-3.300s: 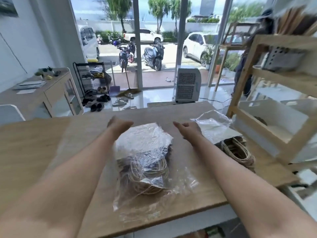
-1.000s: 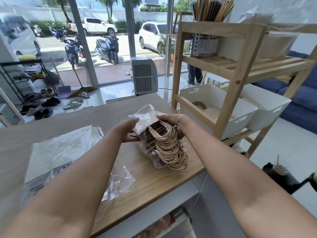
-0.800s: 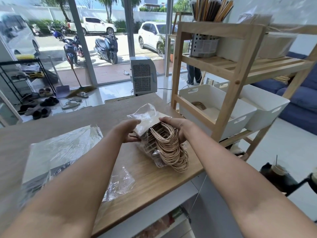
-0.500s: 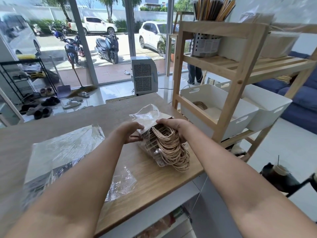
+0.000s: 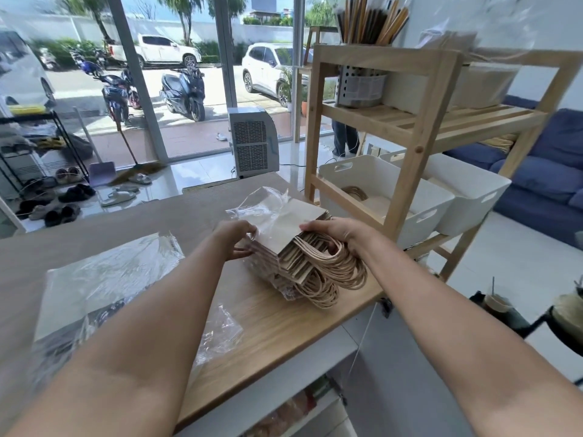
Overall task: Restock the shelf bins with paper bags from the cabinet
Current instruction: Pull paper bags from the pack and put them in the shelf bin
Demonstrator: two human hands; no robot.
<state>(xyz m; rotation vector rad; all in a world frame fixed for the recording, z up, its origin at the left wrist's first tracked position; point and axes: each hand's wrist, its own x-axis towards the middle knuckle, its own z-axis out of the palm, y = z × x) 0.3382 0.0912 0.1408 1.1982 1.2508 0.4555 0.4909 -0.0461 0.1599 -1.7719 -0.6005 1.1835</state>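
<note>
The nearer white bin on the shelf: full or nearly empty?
Nearly empty: the bin shows mostly bare inner walls, with only a few bags lying flat at the bottom.

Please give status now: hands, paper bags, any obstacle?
Left hand and right hand gripping paper bag stack on table. Plastic wrap half off. White bin unobstructed.

A home living room: blue sofa (image 5: 549, 171), shoe rack (image 5: 28, 152), glass doors (image 5: 176, 74).

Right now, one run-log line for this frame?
stage: unwrapping | left hand: gripping plastic wrap | right hand: holding paper bag stack on table | white bins: not yet restocked
</note>
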